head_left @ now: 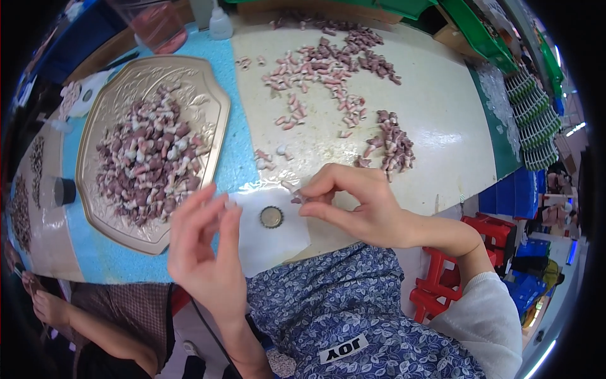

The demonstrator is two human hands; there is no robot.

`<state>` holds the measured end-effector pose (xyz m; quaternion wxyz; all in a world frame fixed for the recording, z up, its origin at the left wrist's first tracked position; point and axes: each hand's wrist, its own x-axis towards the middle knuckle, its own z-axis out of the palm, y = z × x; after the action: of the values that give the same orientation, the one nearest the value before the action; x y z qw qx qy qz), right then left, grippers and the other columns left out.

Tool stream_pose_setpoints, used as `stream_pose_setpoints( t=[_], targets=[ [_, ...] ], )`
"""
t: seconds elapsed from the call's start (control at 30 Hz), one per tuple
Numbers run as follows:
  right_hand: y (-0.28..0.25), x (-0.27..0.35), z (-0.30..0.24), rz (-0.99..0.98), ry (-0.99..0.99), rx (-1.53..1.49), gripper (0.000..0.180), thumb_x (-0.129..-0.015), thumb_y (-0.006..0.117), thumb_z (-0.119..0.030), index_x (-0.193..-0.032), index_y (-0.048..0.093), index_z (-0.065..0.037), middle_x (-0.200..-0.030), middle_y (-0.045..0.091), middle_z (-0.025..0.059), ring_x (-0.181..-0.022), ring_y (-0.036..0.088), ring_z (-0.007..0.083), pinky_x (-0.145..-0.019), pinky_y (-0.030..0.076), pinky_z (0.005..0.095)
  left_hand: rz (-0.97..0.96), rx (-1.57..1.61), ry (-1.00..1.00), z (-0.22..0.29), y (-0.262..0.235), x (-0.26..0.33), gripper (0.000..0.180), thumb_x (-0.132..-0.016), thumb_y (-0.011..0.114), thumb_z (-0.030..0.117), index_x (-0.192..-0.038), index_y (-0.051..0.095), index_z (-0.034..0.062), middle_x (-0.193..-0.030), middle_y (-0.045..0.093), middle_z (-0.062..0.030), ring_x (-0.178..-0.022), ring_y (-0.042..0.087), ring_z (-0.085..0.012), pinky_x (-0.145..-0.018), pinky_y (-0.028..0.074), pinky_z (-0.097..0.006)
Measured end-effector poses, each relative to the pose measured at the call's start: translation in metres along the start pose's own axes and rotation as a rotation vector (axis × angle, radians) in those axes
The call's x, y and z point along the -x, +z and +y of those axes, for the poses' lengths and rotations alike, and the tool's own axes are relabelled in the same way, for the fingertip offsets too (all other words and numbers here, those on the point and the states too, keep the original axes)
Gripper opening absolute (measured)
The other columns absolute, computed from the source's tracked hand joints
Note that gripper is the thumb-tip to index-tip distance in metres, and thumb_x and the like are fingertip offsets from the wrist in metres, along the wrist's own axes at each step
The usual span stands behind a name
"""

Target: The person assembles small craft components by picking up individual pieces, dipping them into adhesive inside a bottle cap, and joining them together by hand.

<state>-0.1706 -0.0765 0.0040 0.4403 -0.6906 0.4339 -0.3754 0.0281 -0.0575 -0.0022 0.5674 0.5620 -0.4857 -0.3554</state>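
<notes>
My right hand [360,205] pinches a small pink-and-purple moulded piece [293,189] between thumb and index finger, over a white sheet [278,243]. On that sheet lies a round cap with a crimped dark rim [271,217], just left of the right fingertips. My left hand [205,246] is raised at the near edge of the gold tray [218,136], blurred, its thumb and index tips close together. A pale speck shows at those tips, too small to name. The tray holds a heap of small purple, pink and white pieces [151,158].
Loose pink pieces [309,76] and purple pieces [394,145] are spread over the cream tabletop. A white squeeze bottle [220,24] and a clear tub with pink contents [161,31] stand at the back. Red stools [439,284] are at right; a co-worker's hand [50,308] shows at left.
</notes>
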Motion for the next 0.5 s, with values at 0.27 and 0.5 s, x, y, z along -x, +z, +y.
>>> stream_pose_setpoints(
  t=[0.27,0.5],
  targets=[
    [0.028,-0.017,0.004,-0.227,-0.259,0.289,0.015,-0.077,0.065,-0.003,-0.081,0.052,0.002,-0.075,0.054,0.0136,-0.071,0.057,0.0325,-0.062,0.047,0.0399,0.025,-0.078,-0.136,-0.012,-0.021,0.056,0.018,-0.078,0.065,-0.011,-0.095,0.065,-0.0069,-0.093,0.064,-0.0136,-0.081,0.064,-0.0151,-0.071,0.053,-0.021],
    [0.033,-0.021,-0.003,-0.292,-0.268,0.416,0.015,-0.076,0.064,-0.002,-0.083,0.052,0.002,-0.073,0.053,0.0136,-0.068,0.057,0.0330,-0.061,0.046,0.0406,0.056,0.128,-0.256,-0.020,-0.019,0.058,0.020,-0.077,0.065,-0.012,-0.096,0.062,-0.0074,-0.099,0.064,-0.0159,-0.085,0.065,-0.0157,-0.071,0.054,-0.024]
  ],
)
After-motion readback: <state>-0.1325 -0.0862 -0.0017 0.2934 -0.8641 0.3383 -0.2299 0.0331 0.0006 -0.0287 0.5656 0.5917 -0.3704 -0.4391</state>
